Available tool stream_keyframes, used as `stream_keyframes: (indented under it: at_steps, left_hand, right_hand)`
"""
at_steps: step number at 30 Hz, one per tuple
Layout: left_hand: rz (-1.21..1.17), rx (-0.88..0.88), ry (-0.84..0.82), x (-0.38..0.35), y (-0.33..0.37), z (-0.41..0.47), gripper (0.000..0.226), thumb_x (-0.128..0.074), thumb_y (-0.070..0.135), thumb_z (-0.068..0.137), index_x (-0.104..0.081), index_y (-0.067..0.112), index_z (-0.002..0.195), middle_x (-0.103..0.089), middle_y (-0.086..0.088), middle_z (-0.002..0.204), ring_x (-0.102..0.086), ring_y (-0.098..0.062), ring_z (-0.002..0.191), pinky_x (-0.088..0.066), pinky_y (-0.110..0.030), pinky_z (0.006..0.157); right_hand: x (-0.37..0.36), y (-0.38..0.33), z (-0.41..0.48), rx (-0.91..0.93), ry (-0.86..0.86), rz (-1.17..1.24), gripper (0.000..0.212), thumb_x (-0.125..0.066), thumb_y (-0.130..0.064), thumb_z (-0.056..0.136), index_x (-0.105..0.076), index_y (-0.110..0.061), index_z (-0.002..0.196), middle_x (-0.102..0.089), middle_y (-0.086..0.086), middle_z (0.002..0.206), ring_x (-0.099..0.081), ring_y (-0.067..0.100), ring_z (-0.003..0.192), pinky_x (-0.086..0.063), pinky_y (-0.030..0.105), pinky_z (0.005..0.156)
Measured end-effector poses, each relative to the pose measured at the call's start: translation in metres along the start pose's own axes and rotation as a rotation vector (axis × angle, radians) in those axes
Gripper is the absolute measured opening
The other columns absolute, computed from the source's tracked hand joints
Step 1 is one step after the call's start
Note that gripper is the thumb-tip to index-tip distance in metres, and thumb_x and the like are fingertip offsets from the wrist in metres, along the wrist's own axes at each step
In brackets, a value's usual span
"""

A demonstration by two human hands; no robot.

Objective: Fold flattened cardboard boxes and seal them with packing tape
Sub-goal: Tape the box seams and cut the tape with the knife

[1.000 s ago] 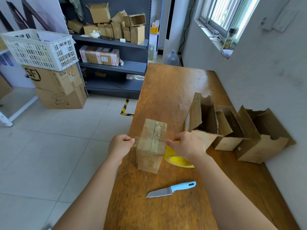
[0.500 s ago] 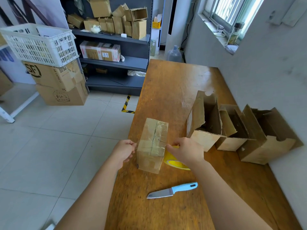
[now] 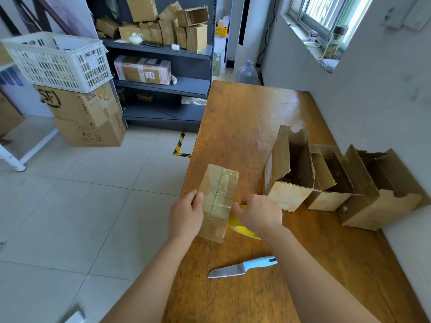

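A small folded cardboard box (image 3: 218, 194) stands on the wooden table (image 3: 245, 117) near its left edge, its top seam covered with clear tape. My left hand (image 3: 186, 215) presses flat against the box's left side. My right hand (image 3: 260, 213) is at the box's right side, curled over a yellow tape roll (image 3: 242, 228) that is partly hidden beneath it. Three folded boxes with open tops (image 3: 289, 180) (image 3: 331, 183) (image 3: 382, 194) stand in a row along the wall at the right.
A knife with a light blue handle (image 3: 242, 268) lies on the table near me. Left of the table is tiled floor, with stacked large cartons (image 3: 86, 117) under a white plastic crate (image 3: 58, 61). A dark shelf (image 3: 163, 52) with several boxes stands behind.
My left hand has moved right from holding a stretched tape strip to lying flat against the box's left side. The right hand has stayed by the tape roll.
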State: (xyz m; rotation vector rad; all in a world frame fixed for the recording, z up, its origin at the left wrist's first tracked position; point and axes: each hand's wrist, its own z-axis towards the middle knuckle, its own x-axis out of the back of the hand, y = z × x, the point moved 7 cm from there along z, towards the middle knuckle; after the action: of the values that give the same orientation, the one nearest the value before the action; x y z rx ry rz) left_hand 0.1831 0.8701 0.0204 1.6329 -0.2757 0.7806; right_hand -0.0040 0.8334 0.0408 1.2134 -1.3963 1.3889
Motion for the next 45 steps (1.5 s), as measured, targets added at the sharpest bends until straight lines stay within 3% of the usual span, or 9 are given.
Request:
stream_keyframes:
  at_steps: [6,11,14,20,25,29,35,41,45]
  left_hand:
    - [0.053,0.139,-0.313,-0.023,-0.022,0.009,0.058,-0.022,0.056,0.099,-0.047,0.022,0.138,-0.057,-0.001,0.131,-0.053,-0.021,0.120,-0.045,-0.042,0.100]
    - [0.389,-0.172,0.129,0.007,0.011,0.005,0.044,-0.046,0.039,0.098,-0.054,0.016,0.134,-0.054,-0.008,0.124,-0.049,-0.028,0.118,-0.039,-0.039,0.093]
    - [0.475,-0.272,0.067,-0.005,0.026,-0.011,0.050,-0.041,0.047,0.097,-0.053,0.017,0.135,-0.048,-0.004,0.137,-0.040,-0.025,0.127,-0.036,-0.038,0.098]
    - [0.585,-0.240,-0.227,-0.013,0.001,0.009,0.073,-0.032,0.059,0.097,-0.008,0.023,0.155,0.005,0.008,0.163,0.005,-0.014,0.149,-0.010,-0.043,0.119]
    - [0.606,-0.266,-0.380,-0.009,-0.004,0.017,0.070,-0.032,0.053,0.099,0.001,0.028,0.155,0.015,0.012,0.160,0.016,-0.009,0.147,0.000,-0.052,0.119]
    - [0.596,-0.302,-0.405,-0.007,-0.003,0.018,0.073,-0.036,0.054,0.098,0.001,0.027,0.155,0.016,0.012,0.160,0.016,-0.008,0.147,0.001,-0.051,0.120]
    - [0.614,-0.348,-0.512,-0.010,0.000,0.022,0.079,-0.042,0.052,0.097,0.006,0.025,0.154,0.022,0.011,0.158,0.021,-0.009,0.145,0.002,-0.050,0.120]
    - [0.613,-0.398,-0.445,-0.014,0.000,0.020,0.084,-0.052,0.045,0.095,0.003,0.023,0.155,0.018,0.009,0.160,0.020,-0.012,0.146,0.000,-0.048,0.120]
    - [0.680,-0.432,-0.370,-0.015,0.004,0.020,0.080,-0.049,0.045,0.096,0.000,0.024,0.155,0.014,0.007,0.161,0.017,-0.014,0.147,0.001,-0.050,0.119]
  right_hand:
    - [-0.008,0.003,-0.004,-0.061,-0.044,0.076,0.041,-0.043,-0.049,0.096,-0.064,-0.017,0.082,-0.055,-0.005,0.064,-0.053,0.013,0.058,-0.041,0.024,0.050]
    - [-0.024,-0.002,-0.011,-0.095,-0.188,0.366,0.037,-0.048,-0.043,0.092,-0.052,-0.015,0.068,-0.048,-0.003,0.061,-0.046,0.015,0.058,-0.034,0.029,0.052]
    - [-0.028,-0.006,-0.019,-0.122,-0.247,0.527,0.035,-0.051,-0.034,0.091,-0.044,-0.018,0.061,-0.041,-0.005,0.059,-0.039,0.014,0.057,-0.030,0.028,0.053]
    - [-0.041,-0.026,-0.039,-0.070,-0.388,0.839,0.019,-0.054,-0.037,0.096,-0.062,-0.022,0.088,-0.057,-0.007,0.077,-0.054,0.011,0.073,-0.040,0.025,0.065]
    - [-0.057,-0.044,-0.053,-0.058,-0.271,0.901,0.052,-0.042,-0.050,0.100,-0.051,-0.011,0.133,-0.058,0.002,0.124,-0.052,0.019,0.116,-0.037,0.026,0.088]
    - [-0.073,-0.039,-0.057,-0.209,-0.403,0.810,0.055,-0.036,-0.055,0.099,-0.056,-0.009,0.122,-0.056,0.000,0.103,-0.050,0.019,0.100,-0.040,0.031,0.083]
    - [-0.102,-0.044,-0.070,-0.406,-0.577,0.960,0.069,-0.049,-0.059,0.082,-0.052,-0.014,0.134,-0.059,0.010,0.130,-0.058,0.028,0.116,-0.046,0.042,0.102]
    - [-0.097,-0.035,-0.073,-0.395,-0.606,1.044,0.029,-0.047,-0.034,0.100,-0.063,-0.010,0.107,-0.070,0.004,0.082,-0.067,0.011,0.064,-0.050,0.019,0.054]
    - [-0.098,-0.044,-0.071,-0.368,-0.603,1.046,0.043,-0.056,-0.048,0.093,-0.063,-0.015,0.119,-0.070,0.002,0.104,-0.068,0.015,0.090,-0.056,0.027,0.075]
